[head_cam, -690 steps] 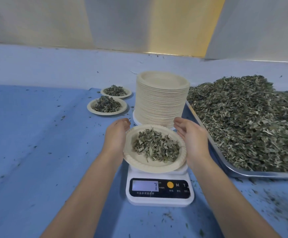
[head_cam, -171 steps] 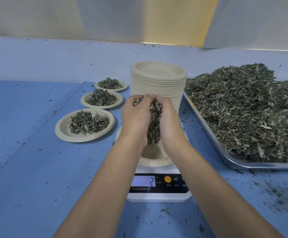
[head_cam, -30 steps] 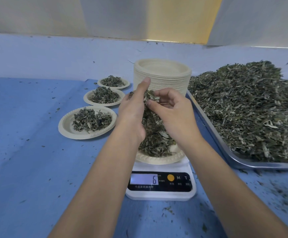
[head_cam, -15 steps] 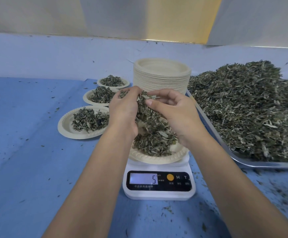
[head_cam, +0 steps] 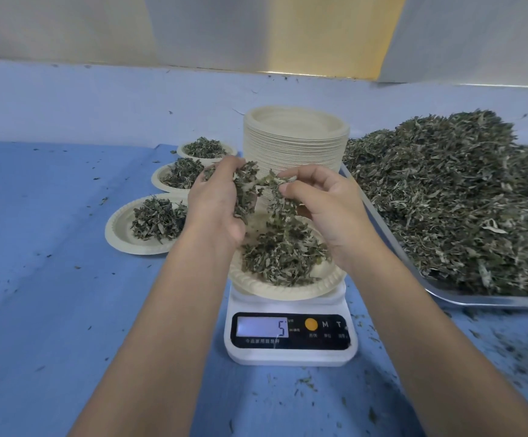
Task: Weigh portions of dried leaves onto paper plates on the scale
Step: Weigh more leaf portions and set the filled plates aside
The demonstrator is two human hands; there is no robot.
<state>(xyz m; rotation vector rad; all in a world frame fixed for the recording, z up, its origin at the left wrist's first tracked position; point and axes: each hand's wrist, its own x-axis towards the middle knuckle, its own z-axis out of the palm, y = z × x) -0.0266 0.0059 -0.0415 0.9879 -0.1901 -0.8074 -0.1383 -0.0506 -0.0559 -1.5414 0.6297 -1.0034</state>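
Note:
A white digital scale (head_cam: 291, 339) stands in front of me and its display shows 5. On it sits a paper plate (head_cam: 287, 287) with a heap of dried leaves (head_cam: 283, 250). Above the plate, my left hand (head_cam: 217, 200) holds a clump of leaves in its curled fingers. My right hand (head_cam: 322, 206) pinches more leaves, and a strand of them hangs down to the heap. A large pile of dried leaves (head_cam: 458, 200) fills a metal tray (head_cam: 489, 299) at the right.
A tall stack of empty paper plates (head_cam: 294, 146) stands behind the scale. Three filled plates lie in a row at the left: near (head_cam: 124, 234), middle (head_cam: 158, 181), far (head_cam: 207, 151). Leaf crumbs are scattered over the blue table cover (head_cam: 51, 279).
Both hands have lifted leaves off the plate and drawn slightly apart. The display dropped from 6 to 5.

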